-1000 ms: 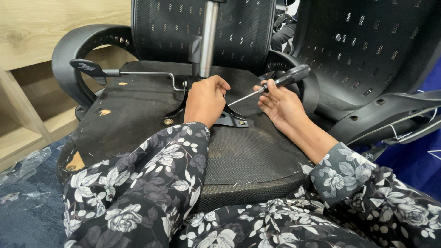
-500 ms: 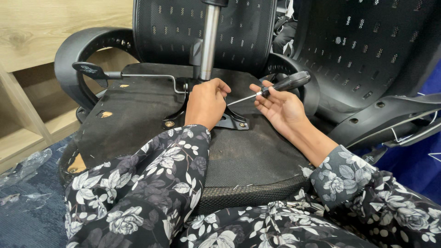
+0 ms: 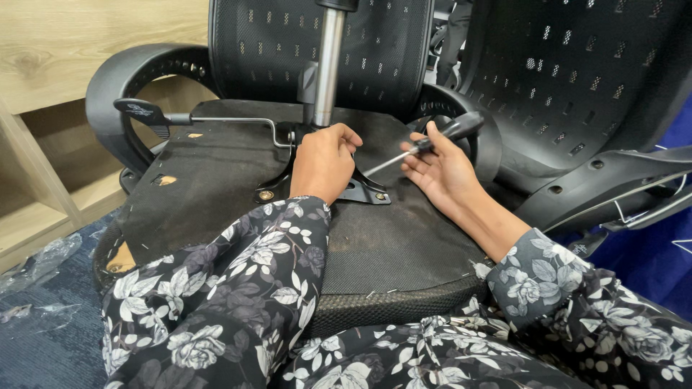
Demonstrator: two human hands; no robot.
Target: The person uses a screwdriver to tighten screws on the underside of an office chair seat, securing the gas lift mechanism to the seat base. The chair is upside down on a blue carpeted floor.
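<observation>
Bare seat underside lies open left of the left hand; the steel column, lever and armrests hem the bracket.

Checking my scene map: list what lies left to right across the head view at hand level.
Lever paddle → metal post → left hand → screwdriver → right hand → second chair's black shell.

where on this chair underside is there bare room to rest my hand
Free: the dark seat underside between the lever and the left sleeve, and the strip near its front edge between both sleeves. Crowded: around the metal column, where the left hand and the screwdriver meet.
</observation>
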